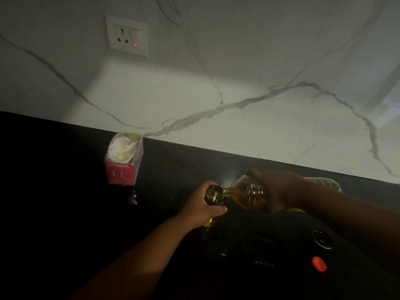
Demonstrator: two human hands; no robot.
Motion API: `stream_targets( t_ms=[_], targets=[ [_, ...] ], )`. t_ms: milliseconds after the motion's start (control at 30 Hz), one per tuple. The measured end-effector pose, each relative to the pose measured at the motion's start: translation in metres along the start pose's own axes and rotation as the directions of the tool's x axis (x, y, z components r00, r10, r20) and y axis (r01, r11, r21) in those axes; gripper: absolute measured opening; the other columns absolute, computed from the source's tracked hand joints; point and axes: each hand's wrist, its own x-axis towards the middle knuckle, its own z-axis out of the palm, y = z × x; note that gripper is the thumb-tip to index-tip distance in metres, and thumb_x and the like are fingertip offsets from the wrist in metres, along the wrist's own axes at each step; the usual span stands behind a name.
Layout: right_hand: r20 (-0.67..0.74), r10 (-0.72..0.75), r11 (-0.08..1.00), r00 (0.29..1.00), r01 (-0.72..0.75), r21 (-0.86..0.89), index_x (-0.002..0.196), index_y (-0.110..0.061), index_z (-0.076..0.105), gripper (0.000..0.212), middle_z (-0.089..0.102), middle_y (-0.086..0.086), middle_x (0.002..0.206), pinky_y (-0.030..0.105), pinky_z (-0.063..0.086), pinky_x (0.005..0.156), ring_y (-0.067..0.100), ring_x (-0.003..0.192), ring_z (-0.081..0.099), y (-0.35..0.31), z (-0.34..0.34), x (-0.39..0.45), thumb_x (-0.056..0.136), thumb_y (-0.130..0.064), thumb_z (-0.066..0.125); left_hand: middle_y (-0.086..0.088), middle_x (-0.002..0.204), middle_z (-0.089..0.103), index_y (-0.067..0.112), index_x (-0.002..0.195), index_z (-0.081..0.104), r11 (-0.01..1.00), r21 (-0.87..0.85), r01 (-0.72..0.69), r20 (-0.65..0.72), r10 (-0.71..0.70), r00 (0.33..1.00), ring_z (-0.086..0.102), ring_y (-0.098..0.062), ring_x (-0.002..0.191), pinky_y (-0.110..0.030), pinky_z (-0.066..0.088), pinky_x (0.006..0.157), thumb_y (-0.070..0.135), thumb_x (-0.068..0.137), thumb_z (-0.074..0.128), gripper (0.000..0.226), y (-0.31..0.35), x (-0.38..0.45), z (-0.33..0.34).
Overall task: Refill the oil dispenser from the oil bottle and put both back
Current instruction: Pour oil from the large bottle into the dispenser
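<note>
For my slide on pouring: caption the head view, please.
Right hand tips the oil bottle into the dispenser held by the left hand.

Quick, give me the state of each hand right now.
Left hand: closed around the dark glass oil dispenser.
Right hand: closed on the tilted clear plastic oil bottle.

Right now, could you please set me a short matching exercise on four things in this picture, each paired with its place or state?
Things:
1. oil bottle
2. oil dispenser
3. orange cap
4. pink box

Places or states:
A. stands near the marble wall, white material inside
B. tipped sideways in the right hand
C. lies loose on the dark counter, lower right
D. gripped by the left hand, mouth open

Pairs: 1-B, 2-D, 3-C, 4-A
</note>
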Motion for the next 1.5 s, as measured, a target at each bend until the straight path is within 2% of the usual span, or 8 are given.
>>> stream_targets(
  t_ms=[133,300,500,633,833,1133,1267,1500],
  targets=[
    [-0.002,-0.001,1.000,1.000,0.001,-0.007,0.133,-0.028,0.029,0.094,0.062,0.001,0.115,0.036,0.053,0.085,0.020,0.102,0.062,-0.0001,-0.0002,-0.0007,0.057,-0.047,0.081,0.002,0.114,0.061,0.058,0.101,0.050,1.000,-0.005,-0.001,-0.002,0.001,1.000,0.064,-0.021,0.104,-0.051,0.055,0.092,0.029,0.063,0.083,0.058,-0.0011,0.0007,0.0002],
    [-0.001,-0.009,1.000,1.000,0.009,-0.008,0.133,-0.027,0.029,0.094,0.062,0.001,0.114,0.035,0.054,0.083,0.020,0.099,0.062,0.0002,-0.0001,-0.0004,0.057,-0.047,0.081,0.002,0.113,0.062,0.051,0.106,0.050,1.000,0.004,-0.004,-0.005,0.004,1.000,0.064,-0.019,0.103,-0.050,0.054,0.094,0.028,0.064,0.083,0.057,-0.0017,0.0007,0.0003],
    [-0.014,0.001,1.000,1.000,-0.001,-0.023,0.132,-0.028,0.031,0.092,0.062,0.000,0.113,0.032,0.053,0.080,0.019,0.097,0.063,0.0003,0.0003,-0.0004,0.057,-0.048,0.081,0.002,0.115,0.060,0.053,0.106,0.049,1.000,0.009,0.003,0.001,-0.003,1.000,0.062,-0.020,0.106,-0.050,0.054,0.094,0.024,0.070,0.083,0.057,-0.0003,-0.0003,0.0000],
    [-0.010,0.005,1.000,1.000,-0.005,-0.024,0.132,-0.029,0.030,0.094,0.062,0.002,0.114,0.035,0.053,0.082,0.021,0.099,0.063,0.0003,0.0017,0.0000,0.056,-0.049,0.081,0.002,0.116,0.060,0.055,0.105,0.050,1.000,0.004,0.010,0.003,-0.010,1.000,0.062,-0.021,0.106,-0.052,0.053,0.095,0.029,0.064,0.082,0.058,0.0002,-0.0010,0.0001],
    [0.004,0.013,1.000,1.000,-0.013,-0.026,0.134,-0.028,0.028,0.096,0.061,0.003,0.117,0.031,0.051,0.082,0.021,0.102,0.062,-0.0003,0.0007,0.0000,0.057,-0.046,0.083,0.003,0.116,0.060,0.054,0.107,0.050,1.000,0.013,0.010,-0.002,-0.010,1.000,0.062,-0.019,0.106,-0.050,0.054,0.094,0.038,0.056,0.081,0.061,-0.0009,0.0004,0.0009],
    [0.005,0.010,1.000,1.000,-0.010,-0.020,0.135,-0.026,0.029,0.095,0.061,0.003,0.117,0.031,0.051,0.083,0.021,0.102,0.062,-0.0019,-0.0009,-0.0001,0.058,-0.045,0.082,0.000,0.113,0.061,0.043,0.114,0.051,1.000,0.004,0.004,0.003,-0.004,1.000,0.063,-0.020,0.103,-0.046,0.056,0.090,0.023,0.069,0.083,0.059,-0.0021,0.0014,-0.0001],
    [-0.002,0.015,1.000,1.000,-0.015,-0.026,0.135,-0.027,0.029,0.095,0.061,0.002,0.118,0.032,0.052,0.084,0.021,0.103,0.062,-0.0019,-0.0018,-0.0008,0.058,-0.046,0.082,0.002,0.111,0.063,0.049,0.107,0.051,1.000,0.010,-0.009,-0.005,0.009,1.000,0.064,-0.019,0.102,-0.048,0.055,0.092,0.031,0.062,0.082,0.058,-0.0021,0.0005,0.0000],
    [0.000,0.021,0.999,1.000,-0.021,-0.033,0.137,-0.027,0.027,0.097,0.061,0.002,0.119,0.029,0.049,0.082,0.020,0.104,0.062,-0.0033,-0.0024,-0.0013,0.060,-0.045,0.082,0.003,0.114,0.060,0.044,0.115,0.050,1.000,0.010,-0.002,0.002,0.002,1.000,0.062,-0.019,0.106,-0.050,0.052,0.095,0.026,0.066,0.082,0.061,-0.0032,0.0014,-0.0005]
  ],
)
